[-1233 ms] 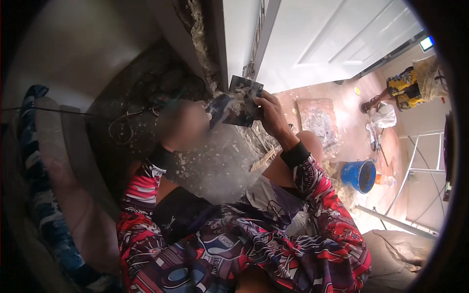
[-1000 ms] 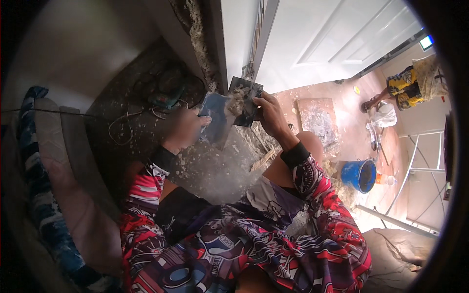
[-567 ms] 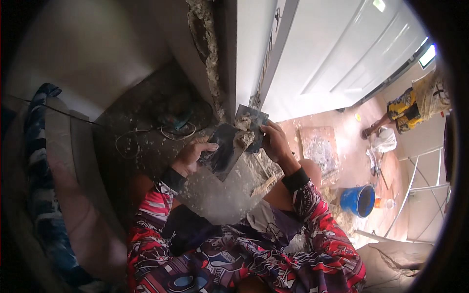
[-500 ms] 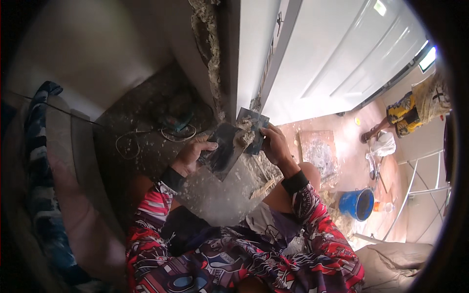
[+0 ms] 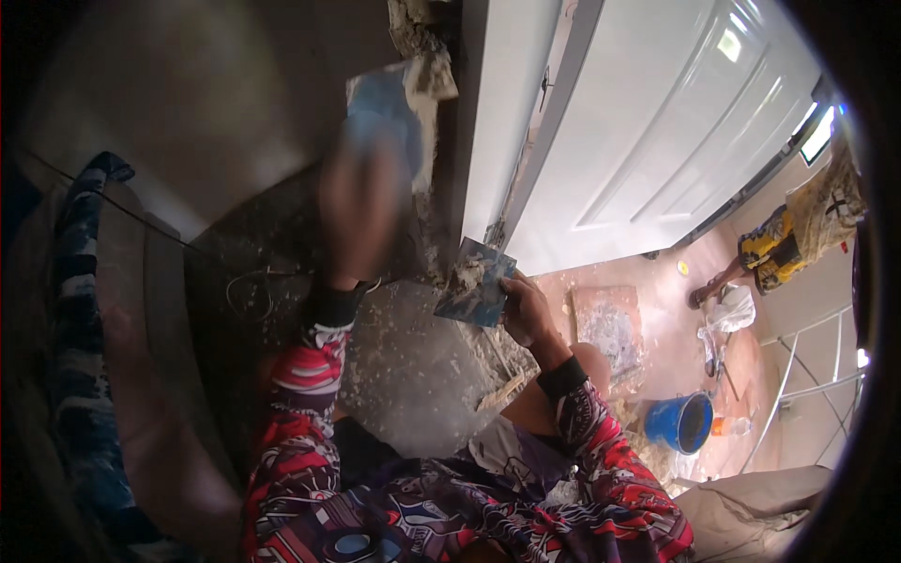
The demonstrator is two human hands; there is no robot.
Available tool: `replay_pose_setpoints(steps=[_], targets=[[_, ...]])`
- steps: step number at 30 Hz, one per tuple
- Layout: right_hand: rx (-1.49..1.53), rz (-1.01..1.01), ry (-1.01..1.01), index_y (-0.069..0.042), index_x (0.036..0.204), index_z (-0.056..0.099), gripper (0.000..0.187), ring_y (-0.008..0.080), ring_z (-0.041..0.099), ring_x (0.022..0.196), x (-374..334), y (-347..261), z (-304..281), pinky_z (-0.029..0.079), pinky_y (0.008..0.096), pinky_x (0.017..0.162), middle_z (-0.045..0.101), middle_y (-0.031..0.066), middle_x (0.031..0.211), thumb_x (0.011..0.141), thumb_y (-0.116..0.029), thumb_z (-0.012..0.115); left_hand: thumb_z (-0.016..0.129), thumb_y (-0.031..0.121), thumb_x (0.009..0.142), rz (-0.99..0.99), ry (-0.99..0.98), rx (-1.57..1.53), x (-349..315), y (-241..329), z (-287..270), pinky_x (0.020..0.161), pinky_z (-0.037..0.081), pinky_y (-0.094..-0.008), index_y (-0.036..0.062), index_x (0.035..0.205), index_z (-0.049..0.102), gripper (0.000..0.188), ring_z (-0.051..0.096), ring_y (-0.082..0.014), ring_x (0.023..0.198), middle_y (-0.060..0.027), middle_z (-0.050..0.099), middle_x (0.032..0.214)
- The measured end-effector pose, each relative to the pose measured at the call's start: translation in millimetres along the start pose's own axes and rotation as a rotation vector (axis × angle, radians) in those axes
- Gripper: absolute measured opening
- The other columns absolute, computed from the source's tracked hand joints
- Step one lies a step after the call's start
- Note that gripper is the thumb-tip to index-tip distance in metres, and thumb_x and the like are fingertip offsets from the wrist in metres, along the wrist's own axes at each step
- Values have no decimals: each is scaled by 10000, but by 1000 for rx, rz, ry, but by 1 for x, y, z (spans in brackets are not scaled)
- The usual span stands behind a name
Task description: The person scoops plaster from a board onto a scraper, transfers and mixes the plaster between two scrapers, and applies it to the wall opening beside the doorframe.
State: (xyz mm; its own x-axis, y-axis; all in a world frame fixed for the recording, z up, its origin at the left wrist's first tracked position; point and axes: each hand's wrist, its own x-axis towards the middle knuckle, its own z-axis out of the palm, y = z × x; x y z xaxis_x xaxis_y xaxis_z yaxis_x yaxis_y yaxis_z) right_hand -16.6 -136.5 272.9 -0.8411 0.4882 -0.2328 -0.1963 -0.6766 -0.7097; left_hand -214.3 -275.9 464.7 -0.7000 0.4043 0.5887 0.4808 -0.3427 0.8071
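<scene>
My left hand (image 5: 364,202), smeared by motion, is closed on a flat filling blade (image 5: 380,103). The blade lies against the rough mortar-filled gap (image 5: 418,28) beside the white door frame (image 5: 483,113), and pale wet mortar shows along its right edge. Lower down, my right hand (image 5: 527,311) grips a second dark flat plate (image 5: 483,305) by its right side. A smear of mortar (image 5: 467,274) sits on that plate, which is held over the floor near the foot of the frame.
A white panelled door (image 5: 648,122) stands ajar at the right. Beyond it are a mortar-stained board (image 5: 608,328), a blue bucket (image 5: 662,424), a white metal frame (image 5: 817,380) and another person's leg (image 5: 718,284). A cable loop (image 5: 249,296) lies on the floor at left.
My left hand has moved up and away from the right plate, carrying its blade and mortar to the gap beside the frame. The right plate now holds less mortar and sits slightly lower.
</scene>
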Motion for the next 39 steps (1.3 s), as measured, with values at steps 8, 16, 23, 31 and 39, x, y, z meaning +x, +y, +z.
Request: replay_pose_setpoints(steps=[8, 16, 23, 31, 39], targets=[[-16, -3, -47, -16, 1311, 474, 357, 149, 646, 757, 2, 1, -4, 522, 271, 522, 640, 77, 1039, 979, -118, 389, 589, 19, 903, 620, 252, 481, 39, -8, 46, 607, 447, -417, -35, 854, 581, 74, 561, -366, 688, -162, 570, 792], [-83, -16, -14, -22, 1249, 504, 303, 139, 641, 722, 2, 0, -14, 524, 267, 497, 633, 66, 996, 978, -113, 405, 564, -2, 891, 661, 286, 606, 33, -29, 92, 653, 474, -444, -38, 1019, 575, 133, 585, -374, 843, -187, 532, 1009], [-192, -21, -4, -29, 1328, 467, 371, 135, 650, 801, 3, 2, -20, 540, 275, 551, 642, 63, 1044, 976, -122, 398, 619, 14, 787, 667, 210, 752, 31, -28, 92, 672, 525, -412, 3, 1293, 544, 511, 585, -331, 903, -141, 530, 1046], [-98, -35, 41, -30, 1238, 518, 297, 149, 653, 801, 0, -1, -6, 559, 298, 557, 640, 68, 1026, 974, -109, 408, 615, 0, 782, 652, 130, 695, 29, -34, 90, 666, 523, -416, -4, 1272, 558, 493, 586, -328, 918, -133, 537, 1045], [-67, -25, 33, -22, 1304, 498, 349, 176, 668, 840, -2, -3, 4, 598, 322, 611, 639, 78, 1071, 972, -86, 412, 611, -12, 773, 636, -29, 655, 32, -27, 66, 575, 498, -430, 2, 1077, 621, 305, 613, -354, 734, -154, 548, 965]])
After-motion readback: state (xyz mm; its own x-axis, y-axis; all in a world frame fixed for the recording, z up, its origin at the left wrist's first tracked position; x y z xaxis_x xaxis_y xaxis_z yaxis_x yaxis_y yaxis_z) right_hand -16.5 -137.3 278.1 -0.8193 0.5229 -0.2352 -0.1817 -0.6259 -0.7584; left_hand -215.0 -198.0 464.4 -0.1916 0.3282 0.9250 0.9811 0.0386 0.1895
